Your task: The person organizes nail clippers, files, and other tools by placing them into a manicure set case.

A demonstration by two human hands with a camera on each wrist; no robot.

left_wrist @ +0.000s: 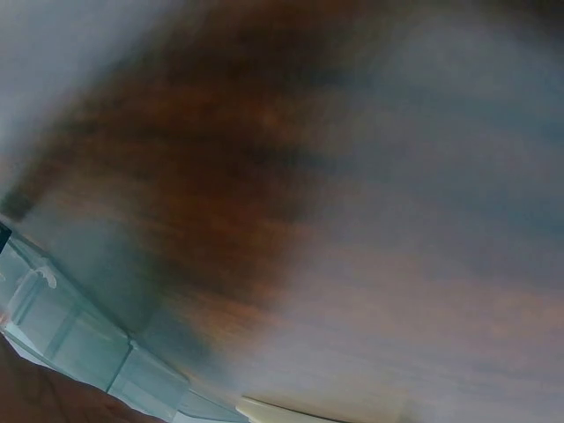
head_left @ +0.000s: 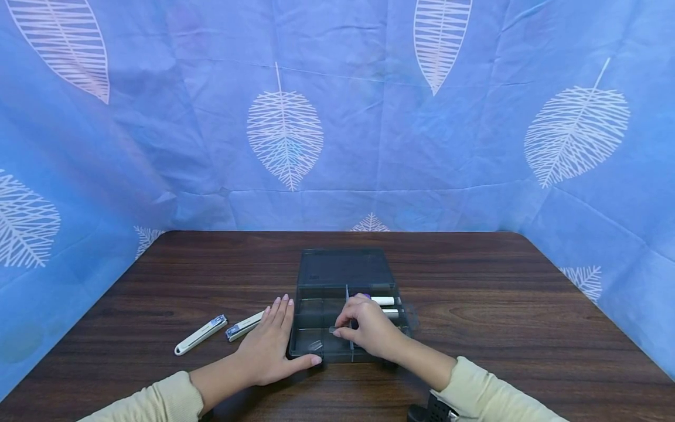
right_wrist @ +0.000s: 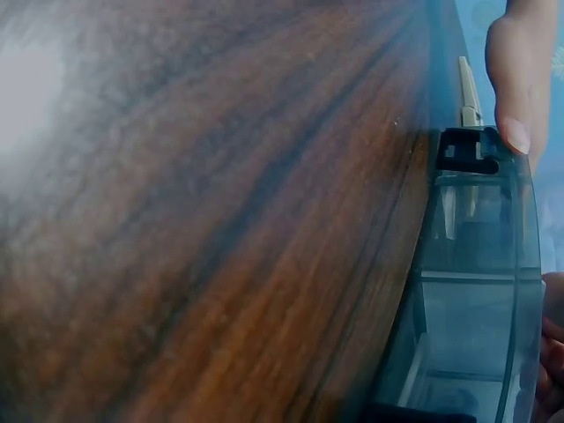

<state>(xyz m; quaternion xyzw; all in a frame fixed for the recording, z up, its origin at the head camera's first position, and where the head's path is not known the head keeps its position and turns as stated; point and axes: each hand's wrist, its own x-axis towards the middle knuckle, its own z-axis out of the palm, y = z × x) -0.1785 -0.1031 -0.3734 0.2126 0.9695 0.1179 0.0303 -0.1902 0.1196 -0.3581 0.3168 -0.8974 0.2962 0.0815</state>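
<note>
A dark translucent compartment box (head_left: 345, 266) lies on the table with its lid folded back. My left hand (head_left: 268, 351) rests along the box's left side, fingers straight, thumb at the front corner. In the right wrist view that thumb (right_wrist: 516, 132) touches the corner beside a black latch (right_wrist: 467, 150). Above the middle compartments, my right hand (head_left: 371, 328) pinches a small clear plastic piece (head_left: 333, 330) between thumb and fingertips. Another clear piece (head_left: 315, 346) lies in the front left compartment. White-capped, pen-like items (head_left: 382, 300) sit in the right compartments, partly hidden by the right hand.
Left of the box, a nail clipper (head_left: 201, 335) lies on the brown wooden table (head_left: 221, 269). A second nail clipper (head_left: 245, 326) is partly covered by the left hand. Blue leaf-patterned cloth (head_left: 337, 135) hangs behind the table and along both sides.
</note>
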